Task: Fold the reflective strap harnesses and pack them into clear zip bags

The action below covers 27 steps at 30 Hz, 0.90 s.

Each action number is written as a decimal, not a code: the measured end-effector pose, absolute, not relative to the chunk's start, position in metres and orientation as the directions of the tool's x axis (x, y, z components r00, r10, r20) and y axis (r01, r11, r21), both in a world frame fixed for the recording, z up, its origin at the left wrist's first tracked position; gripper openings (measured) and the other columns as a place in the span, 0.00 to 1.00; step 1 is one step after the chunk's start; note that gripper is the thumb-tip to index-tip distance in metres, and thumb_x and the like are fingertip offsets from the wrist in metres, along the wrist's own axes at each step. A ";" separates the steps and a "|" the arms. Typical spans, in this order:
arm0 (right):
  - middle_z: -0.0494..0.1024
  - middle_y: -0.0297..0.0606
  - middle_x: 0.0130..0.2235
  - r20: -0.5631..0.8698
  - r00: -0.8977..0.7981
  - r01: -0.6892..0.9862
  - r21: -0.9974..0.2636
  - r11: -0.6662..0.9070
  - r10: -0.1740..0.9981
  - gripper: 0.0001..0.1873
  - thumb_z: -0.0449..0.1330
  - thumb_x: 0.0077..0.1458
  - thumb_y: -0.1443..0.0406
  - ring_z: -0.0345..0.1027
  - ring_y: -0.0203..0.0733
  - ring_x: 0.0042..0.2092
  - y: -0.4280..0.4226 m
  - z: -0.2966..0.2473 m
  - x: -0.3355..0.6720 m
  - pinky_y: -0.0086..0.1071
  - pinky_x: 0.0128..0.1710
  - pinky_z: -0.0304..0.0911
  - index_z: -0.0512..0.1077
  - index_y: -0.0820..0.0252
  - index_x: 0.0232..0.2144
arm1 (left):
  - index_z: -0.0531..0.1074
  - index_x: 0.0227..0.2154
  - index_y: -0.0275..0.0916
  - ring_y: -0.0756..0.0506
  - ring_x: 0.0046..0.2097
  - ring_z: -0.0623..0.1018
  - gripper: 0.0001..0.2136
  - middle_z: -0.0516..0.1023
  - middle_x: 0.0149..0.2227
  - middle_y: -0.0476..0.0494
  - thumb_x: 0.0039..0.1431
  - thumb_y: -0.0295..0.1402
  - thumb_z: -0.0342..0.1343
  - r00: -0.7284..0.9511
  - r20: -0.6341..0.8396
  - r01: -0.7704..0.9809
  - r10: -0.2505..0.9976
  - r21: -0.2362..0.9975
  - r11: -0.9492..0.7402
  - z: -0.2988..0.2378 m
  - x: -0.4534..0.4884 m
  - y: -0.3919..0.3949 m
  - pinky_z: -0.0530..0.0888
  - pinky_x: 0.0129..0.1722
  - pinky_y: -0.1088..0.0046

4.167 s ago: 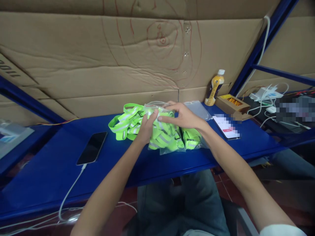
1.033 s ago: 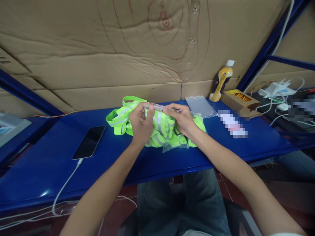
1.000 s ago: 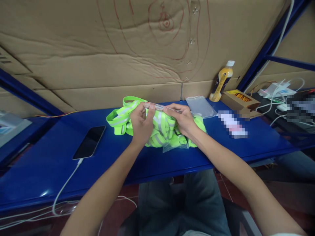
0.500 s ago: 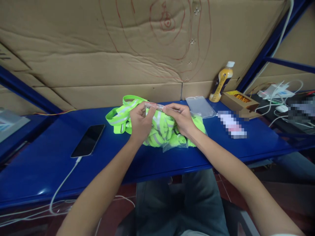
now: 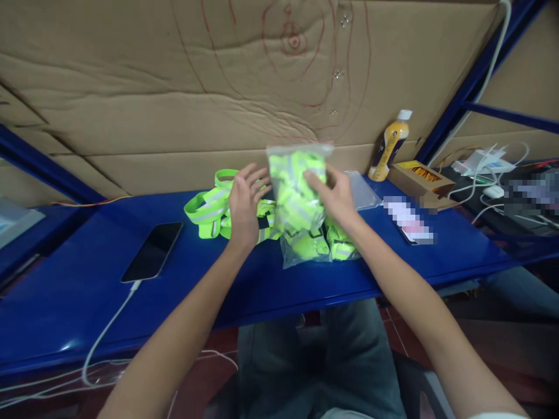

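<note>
Bag (image 5: 297, 192) now lifted upright; right hand (image 5: 337, 196) fingers grip it, left hand (image 5: 243, 205) spread open.

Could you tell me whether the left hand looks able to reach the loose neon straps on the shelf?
Probably yes: the left hand is open and empty right beside the loose neon straps, nothing between; the right hand holds the bag.

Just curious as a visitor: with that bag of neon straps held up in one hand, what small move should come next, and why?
Probably lay the filled bag down flat on the blue shelf beside the other packed bag. The right hand holds it upright, its top looks closed, and the left hand is open next to it.
</note>
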State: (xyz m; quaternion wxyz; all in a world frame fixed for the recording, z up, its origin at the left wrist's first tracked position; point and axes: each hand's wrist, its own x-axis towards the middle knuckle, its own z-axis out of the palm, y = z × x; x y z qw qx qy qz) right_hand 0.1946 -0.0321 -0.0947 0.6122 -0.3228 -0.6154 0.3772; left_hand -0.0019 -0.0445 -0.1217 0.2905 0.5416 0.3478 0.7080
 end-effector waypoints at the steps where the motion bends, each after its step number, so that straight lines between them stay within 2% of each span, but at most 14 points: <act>1: 0.84 0.40 0.44 0.486 0.066 -0.098 -0.866 0.490 0.872 0.28 0.74 0.52 0.41 0.78 0.50 0.47 -0.021 -0.094 0.204 0.40 0.47 0.73 0.77 0.54 0.41 | 0.75 0.57 0.43 0.36 0.61 0.82 0.32 0.81 0.59 0.33 0.71 0.65 0.49 -0.180 0.646 0.103 0.742 0.762 -0.639 -0.120 0.000 -0.050 0.78 0.61 0.55; 3: 0.84 0.43 0.46 0.407 0.223 -0.140 -0.886 0.443 0.886 0.30 0.73 0.53 0.40 0.80 0.53 0.50 0.001 -0.093 0.226 0.41 0.47 0.74 0.76 0.54 0.44 | 0.73 0.63 0.43 0.33 0.70 0.74 0.28 0.77 0.66 0.33 0.74 0.58 0.52 0.079 0.751 0.385 0.655 0.584 -0.715 -0.120 0.005 -0.064 0.68 0.71 0.46; 4: 0.84 0.44 0.47 0.376 0.275 -0.140 -0.895 0.424 0.885 0.31 0.70 0.54 0.39 0.80 0.55 0.51 0.012 -0.093 0.236 0.42 0.47 0.75 0.75 0.55 0.45 | 0.71 0.67 0.43 0.31 0.74 0.68 0.28 0.73 0.70 0.33 0.74 0.56 0.54 0.248 0.733 0.481 0.633 0.474 -0.737 -0.122 0.009 -0.071 0.62 0.75 0.42; 6: 0.84 0.45 0.50 0.364 0.315 -0.091 -0.908 0.409 0.877 0.31 0.68 0.57 0.38 0.80 0.55 0.54 0.030 -0.093 0.250 0.44 0.49 0.76 0.74 0.55 0.48 | 0.64 0.72 0.40 0.26 0.79 0.58 0.33 0.65 0.76 0.31 0.73 0.55 0.55 0.499 0.573 0.585 0.650 0.331 -0.741 -0.131 0.019 -0.081 0.55 0.77 0.38; 8: 0.84 0.44 0.51 0.412 0.294 0.011 -0.904 0.428 0.863 0.32 0.70 0.56 0.39 0.80 0.54 0.55 0.046 -0.093 0.254 0.45 0.53 0.75 0.74 0.54 0.49 | 0.61 0.74 0.37 0.24 0.79 0.55 0.33 0.62 0.77 0.28 0.76 0.53 0.50 0.596 0.398 0.642 0.697 0.284 -0.712 -0.142 0.026 -0.086 0.54 0.77 0.35; 10: 0.84 0.44 0.50 0.475 0.270 0.135 -0.880 0.455 0.838 0.33 0.72 0.54 0.39 0.79 0.53 0.55 0.060 -0.093 0.248 0.44 0.56 0.74 0.75 0.55 0.48 | 0.60 0.75 0.37 0.25 0.80 0.54 0.33 0.61 0.77 0.29 0.78 0.52 0.45 0.618 0.313 0.670 0.721 0.270 -0.692 -0.152 0.030 -0.086 0.54 0.77 0.35; 13: 0.83 0.48 0.49 0.493 0.203 0.325 -0.849 0.417 0.846 0.32 0.71 0.57 0.39 0.77 0.54 0.55 0.075 -0.097 0.226 0.44 0.58 0.72 0.76 0.58 0.48 | 0.59 0.75 0.38 0.27 0.81 0.53 0.32 0.60 0.78 0.31 0.79 0.53 0.43 0.629 0.311 0.662 0.712 0.266 -0.701 -0.158 0.029 -0.081 0.53 0.78 0.37; 15: 0.83 0.54 0.51 0.397 0.062 0.567 -0.769 0.295 0.916 0.30 0.70 0.61 0.41 0.76 0.59 0.58 0.078 -0.104 0.211 0.47 0.62 0.68 0.79 0.61 0.48 | 0.61 0.74 0.38 0.28 0.80 0.54 0.31 0.61 0.77 0.30 0.79 0.52 0.44 0.629 0.338 0.649 0.700 0.269 -0.712 -0.160 0.028 -0.078 0.54 0.78 0.39; 18: 0.83 0.66 0.54 0.183 -0.061 0.852 -0.503 0.147 0.981 0.30 0.67 0.65 0.44 0.72 0.71 0.64 0.072 -0.109 0.198 0.57 0.69 0.59 0.83 0.68 0.46 | 0.62 0.74 0.35 0.28 0.80 0.55 0.31 0.61 0.76 0.27 0.78 0.51 0.45 0.629 0.378 0.630 0.679 0.264 -0.730 -0.159 0.026 -0.076 0.54 0.79 0.42; 20: 0.81 0.70 0.56 0.161 -0.076 0.909 -0.394 0.135 0.984 0.33 0.60 0.70 0.43 0.71 0.73 0.65 0.065 -0.105 0.203 0.59 0.69 0.58 0.83 0.71 0.48 | 0.62 0.74 0.34 0.28 0.80 0.54 0.32 0.60 0.77 0.26 0.78 0.50 0.45 0.622 0.394 0.632 0.676 0.257 -0.731 -0.157 0.026 -0.077 0.53 0.79 0.42; 22: 0.81 0.69 0.57 0.192 -0.063 0.953 -0.279 0.116 0.979 0.36 0.52 0.74 0.43 0.73 0.72 0.64 0.063 -0.095 0.220 0.57 0.65 0.64 0.83 0.71 0.51 | 0.62 0.73 0.35 0.28 0.80 0.53 0.31 0.59 0.77 0.26 0.78 0.50 0.47 0.594 0.404 0.659 0.696 0.252 -0.708 -0.154 0.027 -0.080 0.51 0.79 0.40; 23: 0.80 0.69 0.58 0.206 -0.032 0.975 -0.207 0.075 0.978 0.37 0.52 0.74 0.43 0.73 0.71 0.64 0.064 -0.089 0.231 0.56 0.64 0.65 0.82 0.71 0.54 | 0.63 0.73 0.35 0.27 0.80 0.52 0.31 0.60 0.77 0.27 0.77 0.50 0.48 0.570 0.407 0.682 0.714 0.251 -0.687 -0.152 0.027 -0.082 0.50 0.79 0.39; 25: 0.79 0.68 0.61 0.182 0.087 0.993 -0.092 -0.071 0.979 0.38 0.57 0.70 0.42 0.72 0.72 0.66 0.068 -0.080 0.257 0.56 0.63 0.67 0.79 0.71 0.59 | 0.64 0.72 0.36 0.25 0.80 0.52 0.30 0.60 0.76 0.28 0.77 0.49 0.48 0.521 0.406 0.725 0.751 0.255 -0.640 -0.152 0.029 -0.084 0.49 0.78 0.35; 27: 0.78 0.68 0.62 0.031 0.180 0.984 -0.013 -0.179 0.983 0.42 0.64 0.64 0.39 0.72 0.73 0.66 0.073 -0.079 0.282 0.55 0.62 0.68 0.78 0.70 0.61 | 0.65 0.72 0.36 0.23 0.79 0.55 0.29 0.62 0.76 0.29 0.78 0.49 0.47 0.487 0.392 0.753 0.781 0.264 -0.602 -0.155 0.032 -0.085 0.50 0.77 0.33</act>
